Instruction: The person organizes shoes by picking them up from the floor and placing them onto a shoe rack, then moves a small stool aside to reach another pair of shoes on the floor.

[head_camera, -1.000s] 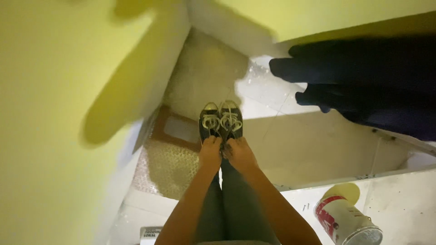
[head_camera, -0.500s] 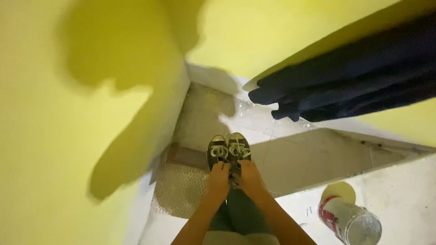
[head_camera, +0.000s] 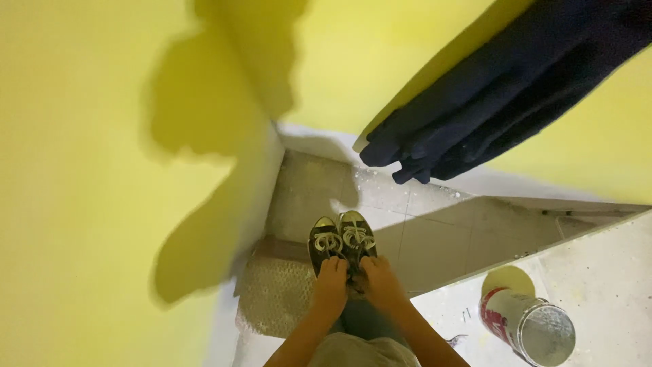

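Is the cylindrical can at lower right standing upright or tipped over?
Upright. The can shows its round metallic top face toward the head camera, with its red-and-white side running down to the pale floor beneath it.

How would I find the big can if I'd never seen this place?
Start at the yellow wall, then look down to the pale floor at lower right. The can stands there alone, white and red with a silvery lid, beside the person's right hand.

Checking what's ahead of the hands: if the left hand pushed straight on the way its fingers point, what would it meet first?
The left hand already rests on the left shoe; straight on, it would likely slide over the laces towards the toe cap, though depth is unclear.
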